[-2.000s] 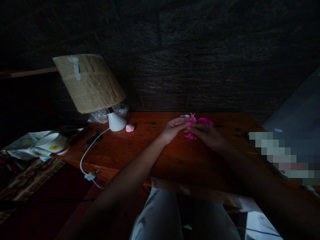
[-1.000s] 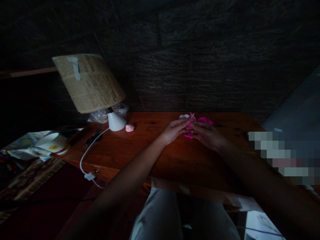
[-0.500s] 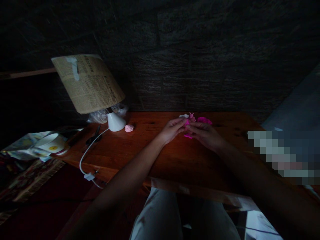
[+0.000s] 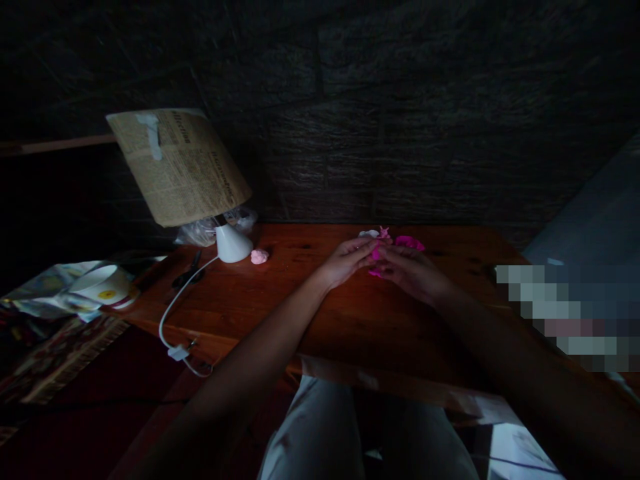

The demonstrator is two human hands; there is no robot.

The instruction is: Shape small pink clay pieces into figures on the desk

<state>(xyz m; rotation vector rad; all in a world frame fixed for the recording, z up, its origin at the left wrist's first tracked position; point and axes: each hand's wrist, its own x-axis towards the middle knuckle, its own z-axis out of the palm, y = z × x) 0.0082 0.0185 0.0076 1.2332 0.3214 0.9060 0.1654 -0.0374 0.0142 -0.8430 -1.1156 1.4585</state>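
Note:
My left hand (image 4: pixel 345 261) and my right hand (image 4: pixel 410 272) meet over the far middle of the wooden table (image 4: pixel 280 313). Both pinch a small bright pink piece (image 4: pixel 376 254) between their fingertips. More pink material (image 4: pixel 410 242) lies on the table just behind my right hand, with a small pale piece (image 4: pixel 369 233) beside it. The light is dim, so what the pink piece is stays unclear.
A white lamp (image 4: pixel 233 243) with a newspaper-covered shade (image 4: pixel 180 167) stands at the table's back left, its cord (image 4: pixel 173 313) hanging over the front edge. A pale pink lump (image 4: pixel 259 256) and dark scissors (image 4: pixel 187 272) lie near it. A bowl (image 4: pixel 103 287) sits at the left.
My hands have stayed together over the same spot, with only small finger shifts on the pink piece.

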